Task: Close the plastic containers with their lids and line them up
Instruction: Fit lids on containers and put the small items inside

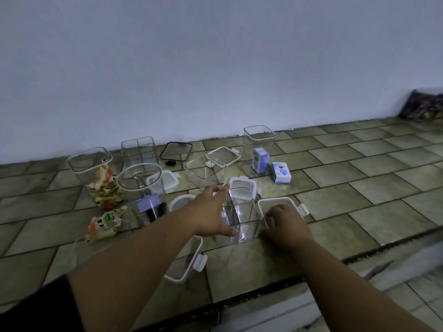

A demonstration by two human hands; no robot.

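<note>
On the tiled floor (359,200) the job looks barely begun. The containers stand scattered, not in a row. The tall square one at the back (139,149), the tall one at the back right (259,140) and the low one (203,170) are plainly open. The white-rimmed container (88,161) on the left may already carry its lid. The lids lie loose: a dark-rimmed lid (176,150), a clip lid (224,155), a near lid (187,262) by the left forearm, and smaller ones between.

The centre container (239,221) stands open between both hands. The left hand (213,212) lies spread, fingers straight along its left wall. The right hand (285,224) has its fingers curled at the right wall, over a flat lid (278,203); I cannot tell whether it grips the lid, the wall or nothing.

Clear plastic in dim light blurs walls and rims. The round container (141,183) shows no sure lid, and the forearm hides part of a round lid (181,202).
</note>
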